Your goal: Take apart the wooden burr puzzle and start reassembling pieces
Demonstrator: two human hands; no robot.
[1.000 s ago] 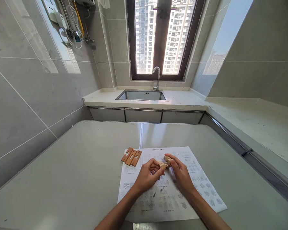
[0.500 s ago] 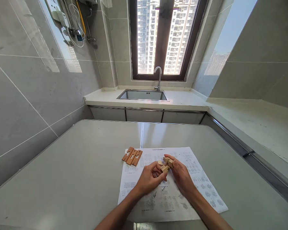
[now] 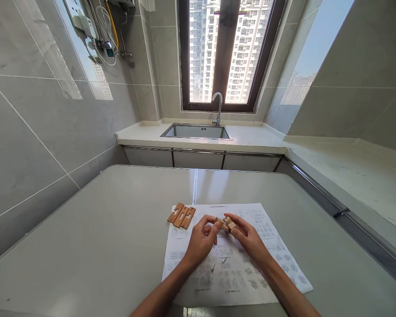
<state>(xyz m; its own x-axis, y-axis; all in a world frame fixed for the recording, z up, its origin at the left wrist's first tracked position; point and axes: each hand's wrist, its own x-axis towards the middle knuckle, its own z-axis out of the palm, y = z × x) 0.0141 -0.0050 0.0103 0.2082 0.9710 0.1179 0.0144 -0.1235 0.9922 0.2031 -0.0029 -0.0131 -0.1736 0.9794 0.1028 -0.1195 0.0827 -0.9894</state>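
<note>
Above the middle of a printed sheet [image 3: 227, 281], my two hands meet over small light wooden puzzle pieces. My left hand [image 3: 201, 240] pinches one notched wooden piece [image 3: 221, 223] between thumb and fingertips. In my right hand [image 3: 249, 237] is another blocky wooden piece [image 3: 230, 223], gripped by thumb and forefinger. The two pieces sit close together; whether they interlock I cannot tell. Fingers hide part of both. Small line drawings of shapes and some handwritten ticks cover the paper.
Several flat brown wooden pieces with cut-outs [image 3: 181, 215] lie side by side on the sheet's far left corner. A glossy pale table [image 3: 102, 246] spreads around the paper. Beyond it are a counter with a sink [image 3: 196, 131], a faucet [image 3: 218, 108] and a window.
My left hand has shifted slightly up and left, and its wooden piece has turned. The pieces' angle between my fingers differs. The brown flat pieces and paper stay put.
</note>
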